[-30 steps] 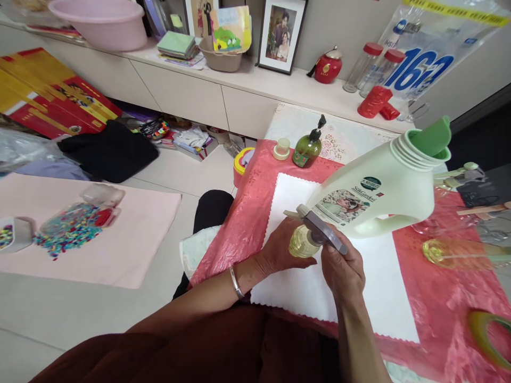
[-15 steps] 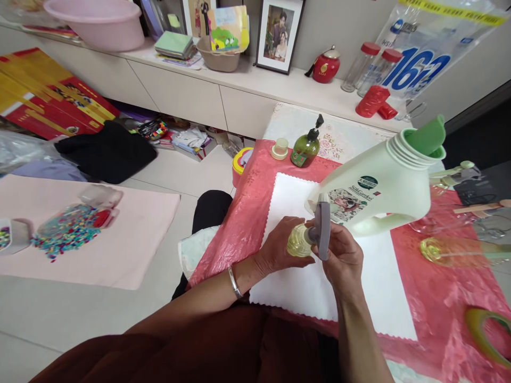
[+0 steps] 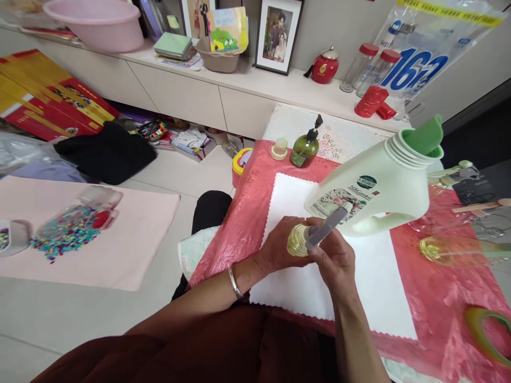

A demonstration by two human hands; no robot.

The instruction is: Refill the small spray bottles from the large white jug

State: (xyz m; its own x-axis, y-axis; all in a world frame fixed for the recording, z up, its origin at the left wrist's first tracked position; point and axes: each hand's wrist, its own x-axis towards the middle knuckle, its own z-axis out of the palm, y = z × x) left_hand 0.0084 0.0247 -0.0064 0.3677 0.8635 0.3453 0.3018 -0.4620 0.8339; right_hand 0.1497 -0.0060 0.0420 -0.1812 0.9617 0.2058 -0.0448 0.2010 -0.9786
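My left hand (image 3: pixel 280 246) is wrapped round a small clear spray bottle (image 3: pixel 297 242), ribbed and yellowish, tilted over a white scallop-edged sheet (image 3: pixel 287 290). At the bottle's neck, my right hand (image 3: pixel 337 258) grips the grey and white trigger head (image 3: pixel 326 227) with thumb and fingers. Some of those fingers are hidden behind it. Just beyond my hands stands a large pale-green detergent jug (image 3: pixel 375 178) with a handle and its mouth uncapped; a green spout piece (image 3: pixel 425 137) shows there. A pale cap (image 3: pixel 279 149) and a green pump bottle (image 3: pixel 305 149) are farther back.
Pink plastic (image 3: pixel 235 223) covers the table under the sheet. To the right lie a clear bottle with yellow liquid (image 3: pixel 443 250) and a roll of tape (image 3: pixel 475 324). A white cabinet (image 3: pixel 239 109) runs behind; colourful beads (image 3: pixel 67 236) lie on a pink surface at left.
The trigger head has turned on the bottle, its lever swinging from pointing nearly upright to slanting up and right. My right hand has turned with it and shifted slightly left; my left hand stays put.
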